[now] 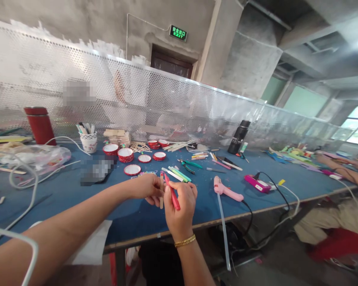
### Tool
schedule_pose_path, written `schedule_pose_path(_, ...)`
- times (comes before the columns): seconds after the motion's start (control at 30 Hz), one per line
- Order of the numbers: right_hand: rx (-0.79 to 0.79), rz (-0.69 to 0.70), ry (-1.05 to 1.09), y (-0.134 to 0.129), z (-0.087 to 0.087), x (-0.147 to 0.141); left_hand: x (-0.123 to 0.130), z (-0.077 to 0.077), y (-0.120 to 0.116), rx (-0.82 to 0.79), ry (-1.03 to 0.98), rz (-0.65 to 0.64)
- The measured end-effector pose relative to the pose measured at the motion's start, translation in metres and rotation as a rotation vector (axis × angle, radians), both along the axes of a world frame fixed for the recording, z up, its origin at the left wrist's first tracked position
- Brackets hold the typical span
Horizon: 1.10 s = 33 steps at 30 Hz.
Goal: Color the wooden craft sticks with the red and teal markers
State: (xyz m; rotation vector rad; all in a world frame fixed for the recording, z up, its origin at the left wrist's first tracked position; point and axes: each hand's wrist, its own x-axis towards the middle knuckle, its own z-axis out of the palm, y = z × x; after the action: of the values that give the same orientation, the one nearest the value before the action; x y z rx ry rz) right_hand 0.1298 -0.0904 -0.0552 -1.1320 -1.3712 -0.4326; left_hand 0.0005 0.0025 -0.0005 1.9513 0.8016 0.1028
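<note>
Between the fingers of my left hand (150,186) a narrow wooden craft stick (161,201) is held upright. My right hand (180,198) grips a red marker pen (173,194), its tip end up against the stick's upper part. Both hands are close together over the near edge of the blue table. Just beyond them lie several pale green and white markers (179,174) and a pair of green-handled pliers (188,165). Red-rimmed round lids (132,170) sit past my left hand. The fingertips are partly hidden behind the stick and pen.
A pink glue gun (226,190) with a long glue stick rests right of my hands. A phone (98,171), a cup of pens (88,142) and a red flask (40,125) are left. A black bottle (239,137) stands before the perforated divider (173,103). Another person's arm (340,169) is far right.
</note>
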Motion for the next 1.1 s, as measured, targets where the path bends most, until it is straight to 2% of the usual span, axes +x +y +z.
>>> schedule_pose_path(0.23,0.000,0.014,-0.008,-0.0031,0.0000,-0.0002,0.0008,0.0034,-0.0015,0.028,0.022,0.017)
schedule_pose_path(0.57,-0.016,0.024,-0.042,-0.0034,0.0016,-0.0019,-0.0001,-0.0008,0.0005,0.024,-0.002,0.008)
schedule_pose_path(1.1,-0.023,0.010,-0.044,-0.0023,-0.0003,-0.0010,0.0016,0.0010,-0.0014,0.028,0.004,0.013)
